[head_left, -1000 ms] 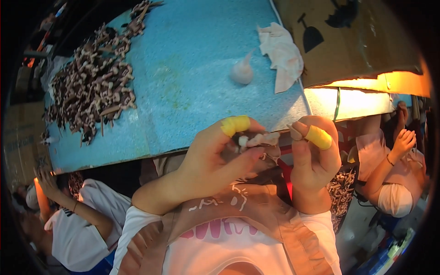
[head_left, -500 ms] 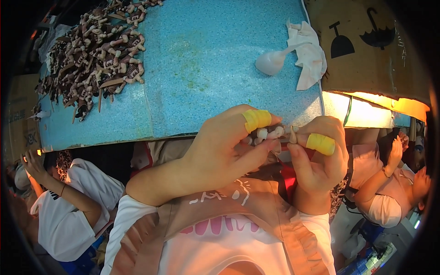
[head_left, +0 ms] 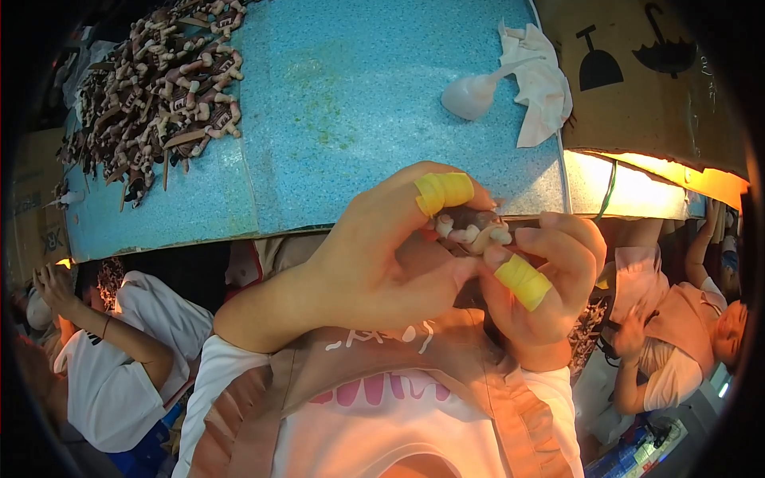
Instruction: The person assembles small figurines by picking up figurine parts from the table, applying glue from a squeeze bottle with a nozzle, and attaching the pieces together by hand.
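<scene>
Head view, looking down at both hands close under the near edge of the bench (head_left: 358, 119). Left hand (head_left: 374, 255) closed around a small brown and white figure (head_left: 470, 227), forefinger curled over the top of it; yellow tape wrapped round that finger. Right hand (head_left: 542, 279) closed as well, fingers bent in toward the figure from the right, thumb taped in yellow and pressing at its lower side. Both hands touch the figure; it sits between them, just below the bench edge, most of it hidden by my fingers, only some pale rounded parts and a dark patch showing.

Bench top is blue and speckled. Far left on it, a heap of small brown and white figures (head_left: 159, 88), spread loosely. Far right, a white spoon-shaped piece (head_left: 474, 94) lying against a crumpled white cloth (head_left: 538, 84). Beyond the cloth, a brown cardboard box (head_left: 653, 88) with black symbols on its side; a lit strip glows beneath it.

Other people sit nearby: one in a white shirt (head_left: 111, 374) at lower left, arm raised; another at right (head_left: 677, 334) in pale pink.
</scene>
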{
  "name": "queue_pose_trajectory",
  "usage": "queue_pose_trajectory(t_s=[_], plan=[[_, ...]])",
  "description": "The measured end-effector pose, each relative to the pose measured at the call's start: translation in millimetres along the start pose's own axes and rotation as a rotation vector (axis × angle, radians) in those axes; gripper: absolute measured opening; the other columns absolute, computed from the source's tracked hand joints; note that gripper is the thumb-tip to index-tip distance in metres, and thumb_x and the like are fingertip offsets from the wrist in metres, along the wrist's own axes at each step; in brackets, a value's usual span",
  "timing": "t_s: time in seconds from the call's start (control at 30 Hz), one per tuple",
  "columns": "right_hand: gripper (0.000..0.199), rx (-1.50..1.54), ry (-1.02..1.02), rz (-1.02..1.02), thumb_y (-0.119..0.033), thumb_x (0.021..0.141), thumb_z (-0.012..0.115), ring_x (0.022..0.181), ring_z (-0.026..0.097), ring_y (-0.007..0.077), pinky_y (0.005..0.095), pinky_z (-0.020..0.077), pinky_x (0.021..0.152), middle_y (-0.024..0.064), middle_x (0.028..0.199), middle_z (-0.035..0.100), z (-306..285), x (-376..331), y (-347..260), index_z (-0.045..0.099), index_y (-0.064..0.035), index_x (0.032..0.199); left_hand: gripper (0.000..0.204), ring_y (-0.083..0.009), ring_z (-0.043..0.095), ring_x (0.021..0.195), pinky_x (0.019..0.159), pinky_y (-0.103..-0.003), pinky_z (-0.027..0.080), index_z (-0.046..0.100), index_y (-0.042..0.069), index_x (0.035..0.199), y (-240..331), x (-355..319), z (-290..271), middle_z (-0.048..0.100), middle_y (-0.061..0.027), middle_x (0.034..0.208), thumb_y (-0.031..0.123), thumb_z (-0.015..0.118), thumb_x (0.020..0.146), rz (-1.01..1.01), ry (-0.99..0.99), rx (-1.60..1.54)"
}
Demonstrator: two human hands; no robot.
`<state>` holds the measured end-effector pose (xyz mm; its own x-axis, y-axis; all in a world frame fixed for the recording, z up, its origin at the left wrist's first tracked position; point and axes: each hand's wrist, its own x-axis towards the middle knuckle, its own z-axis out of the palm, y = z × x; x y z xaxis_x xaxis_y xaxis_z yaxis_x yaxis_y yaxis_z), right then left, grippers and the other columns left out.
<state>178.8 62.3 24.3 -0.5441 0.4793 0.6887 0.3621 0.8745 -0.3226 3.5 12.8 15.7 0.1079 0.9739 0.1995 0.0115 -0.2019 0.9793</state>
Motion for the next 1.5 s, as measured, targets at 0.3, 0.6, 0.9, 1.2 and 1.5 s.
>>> queue_pose_trajectory(t_s=[0.3, 0.6, 0.9, 1.2, 1.5], plan=[[0.021, 0.595, 0.033, 0.277, 0.002, 0.063, 0.065, 0.085, 0.055, 0.0294, 0.0362, 0.0475, 0.074, 0.0136, 0.091, 0.056, 11.0, -4.0, 8.0, 0.060, 0.0025, 0.083, 0.031, -0.0247, 0.055, 0.096, 0.081, -0.033, 0.045, 0.051, 0.002, 0.103, -2.2, 1.8, -0.4, 0.051, -0.0189, 0.113, 0.009, 0.058, 0.073, 0.130, 0.000, 0.173], [0.024, 0.357, -0.199, 0.233, 0.000, 0.059, 0.068, 0.091, 0.055, 0.0316, 0.0401, 0.0453, 0.081, 0.0111, 0.093, 0.060, -2.8, 5.6, 8.9, 0.061, -0.0025, 0.081, 0.036, -0.0292, 0.059, 0.083, 0.072, -0.034, 0.048, 0.053, 0.003, 0.098, -6.3, 2.5, 0.9, 0.057, -0.0173, 0.104, 0.006, 0.062, 0.063, 0.287, 0.090, 0.422], [0.023, 0.341, -0.182, 0.357, 0.000, 0.058, 0.069, 0.091, 0.055, 0.0307, 0.0414, 0.0450, 0.083, 0.0118, 0.092, 0.060, 8.0, 3.3, 5.6, 0.059, -0.0014, 0.079, 0.033, -0.0236, 0.059, 0.080, 0.069, -0.031, 0.048, 0.053, 0.003, 0.095, -12.0, 2.8, 4.8, 0.058, -0.0140, 0.100, 0.005, 0.062, 0.063, 0.194, 0.086, 0.421], [0.059, 0.237, -0.106, 0.306, -0.020, 0.056, 0.078, 0.102, 0.048, 0.0354, 0.0440, 0.0400, 0.088, 0.0170, 0.112, 0.051, 14.3, 0.9, 0.9, 0.056, -0.0006, 0.108, 0.041, -0.0146, 0.055, 0.095, 0.083, -0.027, 0.044, 0.035, 0.001, 0.127, 9.6, -1.9, 6.9, 0.054, -0.0110, 0.110, 0.007, 0.048, 0.089, -0.488, 0.057, -0.613], [0.059, 0.763, -0.249, 0.476, -0.015, 0.064, 0.074, 0.105, 0.050, 0.0324, 0.0423, 0.0400, 0.091, 0.0169, 0.119, 0.043, 1.8, -6.6, 10.0, 0.048, 0.0056, 0.113, 0.060, -0.0190, 0.055, 0.100, 0.086, -0.029, 0.046, 0.027, 0.001, 0.131, 14.2, -1.6, -1.0, 0.054, -0.0156, 0.111, 0.003, 0.060, 0.081, -0.497, -0.059, -0.648]])
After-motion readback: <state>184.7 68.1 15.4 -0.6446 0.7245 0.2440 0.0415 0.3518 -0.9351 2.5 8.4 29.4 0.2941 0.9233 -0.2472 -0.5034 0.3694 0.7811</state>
